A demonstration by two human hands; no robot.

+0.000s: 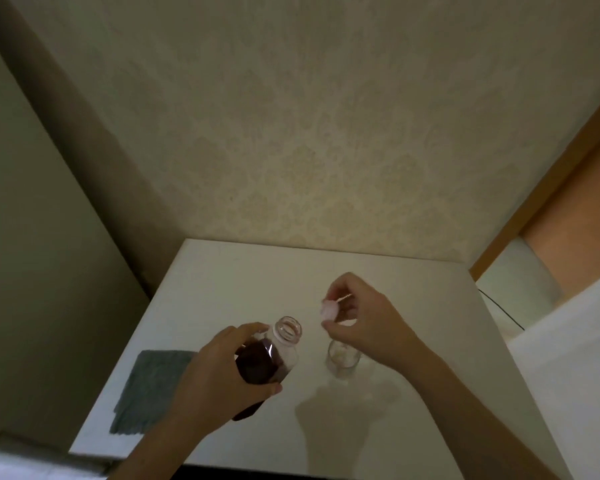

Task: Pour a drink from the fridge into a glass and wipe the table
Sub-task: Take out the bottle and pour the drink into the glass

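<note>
- Left of the glass [342,358], the left hand [219,372] is wrapped around an uncapped bottle [269,358] of dark drink, tilted with its mouth toward the glass; a quick tip could send drink past the narrow rim onto the table [243,271].
- Just above the glass, the right hand [354,313] pinches the cap [328,310] in its fingertips; if the cap slips, it could drop into the glass or knock it.
- That hand partly covers the glass, so pouring now would likely hit the wrist.
- Far left of the glass, beyond the bottle, lies the cloth [149,393], flat and well apart; any spill may spread before it is reached.
</note>
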